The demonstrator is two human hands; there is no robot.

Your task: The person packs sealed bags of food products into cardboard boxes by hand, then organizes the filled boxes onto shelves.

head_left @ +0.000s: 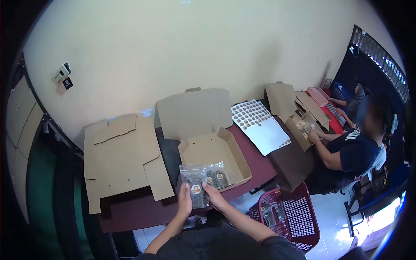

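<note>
A clear zip pouch (197,200) with dark contents and a round label is held upright between my two hands, in front of an open cardboard box (236,158). My left hand (184,200) grips the pouch's left edge, thumb on its front. On the opposite edge, my right hand (213,197) pinches it near the label. Behind the pouch, inside the box's near end, lie a few similar labelled pouches (220,175). The box's lid (195,112) stands raised against the wall.
An unfolded cardboard box (123,160) lies left on the maroon table (260,171). Sheets of round stickers (255,125) lie right of the open box. A red basket (299,221) holding pouches stands on the floor. At right, a co-worker (353,149) handles another box (299,132); another person (357,102) sits beyond.
</note>
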